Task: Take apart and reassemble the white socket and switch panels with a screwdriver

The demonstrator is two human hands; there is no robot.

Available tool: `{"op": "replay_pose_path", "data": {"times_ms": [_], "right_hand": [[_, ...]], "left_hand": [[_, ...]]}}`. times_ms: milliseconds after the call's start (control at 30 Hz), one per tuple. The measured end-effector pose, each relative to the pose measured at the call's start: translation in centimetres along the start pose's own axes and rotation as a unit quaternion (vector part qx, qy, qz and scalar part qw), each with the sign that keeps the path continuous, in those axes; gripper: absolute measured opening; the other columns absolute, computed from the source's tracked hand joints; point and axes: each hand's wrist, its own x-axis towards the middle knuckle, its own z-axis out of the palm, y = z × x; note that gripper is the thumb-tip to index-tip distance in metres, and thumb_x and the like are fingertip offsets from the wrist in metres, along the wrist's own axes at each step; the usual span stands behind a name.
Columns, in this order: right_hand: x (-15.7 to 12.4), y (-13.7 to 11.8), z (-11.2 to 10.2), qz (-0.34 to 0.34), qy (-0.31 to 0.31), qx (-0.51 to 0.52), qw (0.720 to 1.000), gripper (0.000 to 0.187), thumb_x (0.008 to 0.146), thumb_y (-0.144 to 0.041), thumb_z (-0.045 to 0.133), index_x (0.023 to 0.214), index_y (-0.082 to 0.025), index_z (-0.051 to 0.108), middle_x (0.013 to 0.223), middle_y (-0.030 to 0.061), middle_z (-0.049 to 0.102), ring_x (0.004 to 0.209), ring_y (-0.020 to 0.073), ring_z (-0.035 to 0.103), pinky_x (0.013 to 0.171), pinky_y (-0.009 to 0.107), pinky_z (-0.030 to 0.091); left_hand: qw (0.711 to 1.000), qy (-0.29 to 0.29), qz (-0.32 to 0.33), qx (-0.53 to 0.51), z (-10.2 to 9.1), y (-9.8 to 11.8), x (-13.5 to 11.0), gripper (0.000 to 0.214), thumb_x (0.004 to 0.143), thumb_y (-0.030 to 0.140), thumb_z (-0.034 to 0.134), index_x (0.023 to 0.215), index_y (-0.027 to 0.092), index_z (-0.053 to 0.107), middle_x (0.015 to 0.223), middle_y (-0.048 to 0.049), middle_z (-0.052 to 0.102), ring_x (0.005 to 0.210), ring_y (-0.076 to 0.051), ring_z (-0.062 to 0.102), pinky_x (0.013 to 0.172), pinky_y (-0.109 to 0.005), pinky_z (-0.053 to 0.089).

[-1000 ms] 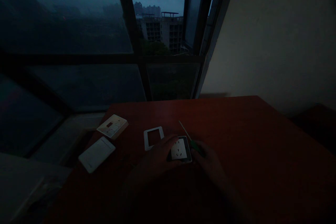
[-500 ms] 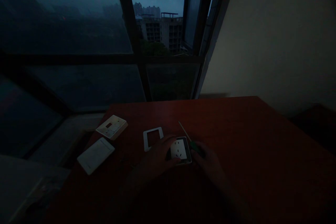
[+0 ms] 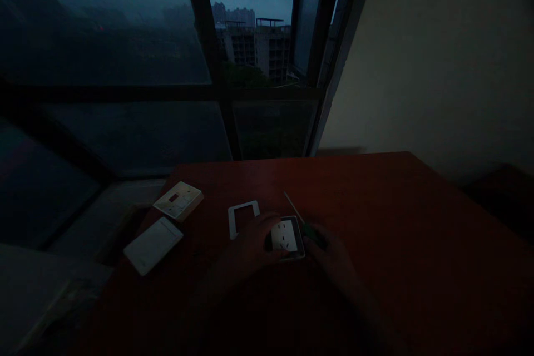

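A wall socket point(image 3: 286, 235) with a white face and a dark surround lies on the reddish-brown table, its slots facing up. My left hand point(image 3: 255, 243) grips it from the left, fingers at its far edge and thumb at its near edge. In my right hand point(image 3: 331, 253), close by the socket's right side, is a screwdriver point(image 3: 309, 231) with a green handle. Its thin shaft points away and to the left, over the table. Just beyond my left hand lies a white rectangular frame point(image 3: 232, 222), partly covered by the fingers.
At the table's left edge lie a pale box-like plate point(image 3: 179, 200) with a cutout and a flat white panel point(image 3: 153, 246). The table point(image 3: 367, 194) runs up to a window point(image 3: 225, 94) and a pale wall point(image 3: 429, 67). The room is very dim.
Almost nothing differs. Both hands keep their hold on the socket and the screwdriver, and the view has shifted very slightly.
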Motion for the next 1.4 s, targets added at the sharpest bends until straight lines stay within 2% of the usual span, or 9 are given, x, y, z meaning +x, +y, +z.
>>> {"op": "replay_pose_path", "data": {"times_ms": [100, 467, 533, 667, 900, 1000, 1167, 1300, 1400], "right_hand": [[-0.1, -0.2, 0.0, 0.019, -0.016, 0.000, 1.000, 0.038, 0.081, -0.045, 0.054, 0.109, -0.021, 0.062, 0.091, 0.0047, 0.072, 0.068, 0.0201, 0.067, 0.060, 0.031, 0.054], [-0.1, -0.2, 0.0, 0.032, -0.020, 0.028, 0.999, 0.038, 0.079, -0.046, 0.056, 0.107, -0.020, 0.062, 0.082, 0.0033, 0.070, 0.058, 0.0183, 0.064, 0.052, 0.030, 0.051], [-0.1, -0.4, -0.1, 0.025, -0.020, 0.018, 0.999, 0.036, 0.079, -0.046, 0.057, 0.104, -0.020, 0.063, 0.084, 0.0032, 0.070, 0.063, 0.0190, 0.065, 0.056, 0.030, 0.051], [-0.2, -0.4, -0.1, 0.002, -0.014, -0.027, 1.000, 0.030, 0.074, -0.040, 0.064, 0.099, -0.022, 0.064, 0.095, 0.0034, 0.070, 0.087, 0.0226, 0.065, 0.077, 0.034, 0.051], [-0.5, 0.1, -0.1, -0.033, -0.040, -0.032, 0.998, 0.050, 0.063, -0.030, 0.074, 0.110, -0.024, 0.058, 0.126, 0.0056, 0.059, 0.115, 0.0257, 0.055, 0.098, 0.041, 0.043], [-0.6, 0.1, -0.2, -0.025, -0.061, -0.040, 0.997, 0.050, 0.065, -0.029, 0.073, 0.112, -0.025, 0.056, 0.130, 0.0050, 0.057, 0.117, 0.0252, 0.054, 0.099, 0.042, 0.041], [-0.9, -0.4, -0.3, 0.001, -0.054, -0.065, 0.996, 0.044, 0.067, -0.029, 0.072, 0.108, -0.025, 0.057, 0.117, 0.0034, 0.065, 0.107, 0.0248, 0.060, 0.092, 0.041, 0.047], [-1.1, -0.8, -0.3, 0.009, -0.048, -0.084, 0.995, 0.041, 0.068, -0.029, 0.070, 0.107, -0.025, 0.058, 0.112, 0.0032, 0.066, 0.104, 0.0244, 0.061, 0.088, 0.038, 0.048], [-1.2, -1.0, -0.3, 0.007, -0.049, -0.083, 0.995, 0.037, 0.067, -0.029, 0.070, 0.103, -0.025, 0.060, 0.109, 0.0027, 0.068, 0.101, 0.0238, 0.062, 0.087, 0.037, 0.048]], "left_hand": [[1.000, -0.001, 0.004, -0.005, 0.0, -0.2, 0.1, 0.062, 0.069, 0.033, 0.076, 0.126, 0.024, 0.054, 0.136, -0.0083, 0.050, 0.123, -0.029, 0.049, 0.105, -0.043, 0.038], [1.000, 0.008, 0.006, -0.022, 0.1, 0.0, -0.1, 0.060, 0.071, 0.031, 0.074, 0.127, 0.023, 0.053, 0.136, -0.0077, 0.050, 0.123, -0.028, 0.049, 0.105, -0.043, 0.038], [1.000, 0.011, 0.003, -0.024, 0.1, -0.1, -0.1, 0.061, 0.071, 0.032, 0.074, 0.128, 0.024, 0.052, 0.137, -0.0077, 0.048, 0.124, -0.028, 0.047, 0.106, -0.044, 0.037], [0.999, 0.008, -0.008, -0.032, -0.1, -0.2, -0.5, 0.067, 0.071, 0.038, 0.075, 0.131, 0.023, 0.049, 0.141, -0.0091, 0.045, 0.127, -0.029, 0.044, 0.107, -0.044, 0.036], [1.000, 0.004, -0.015, -0.024, 0.4, -1.6, -1.3, 0.089, 0.061, 0.041, 0.082, 0.138, 0.028, 0.041, 0.148, -0.0095, 0.035, 0.134, -0.034, 0.034, 0.109, -0.050, 0.032], [0.999, 0.018, -0.036, -0.028, 1.0, -2.0, -1.6, 0.090, 0.063, 0.035, 0.081, 0.141, 0.028, 0.036, 0.148, -0.0098, 0.034, 0.135, -0.034, 0.033, 0.110, -0.051, 0.031], [0.996, 0.051, -0.053, -0.058, 1.7, -2.0, -1.9, 0.092, 0.062, 0.034, 0.081, 0.141, 0.027, 0.035, 0.148, -0.0097, 0.034, 0.135, -0.033, 0.034, 0.109, -0.050, 0.033], [0.993, 0.076, -0.067, -0.069, 2.0, -2.2, -1.9, 0.095, 0.056, 0.034, 0.084, 0.139, 0.025, 0.038, 0.148, -0.0105, 0.033, 0.135, -0.034, 0.032, 0.110, -0.050, 0.032], [0.993, 0.068, -0.072, -0.070, 1.9, -2.3, -1.8, 0.097, 0.052, 0.035, 0.086, 0.137, 0.022, 0.040, 0.147, -0.0119, 0.032, 0.135, -0.033, 0.033, 0.110, -0.048, 0.033]]}}
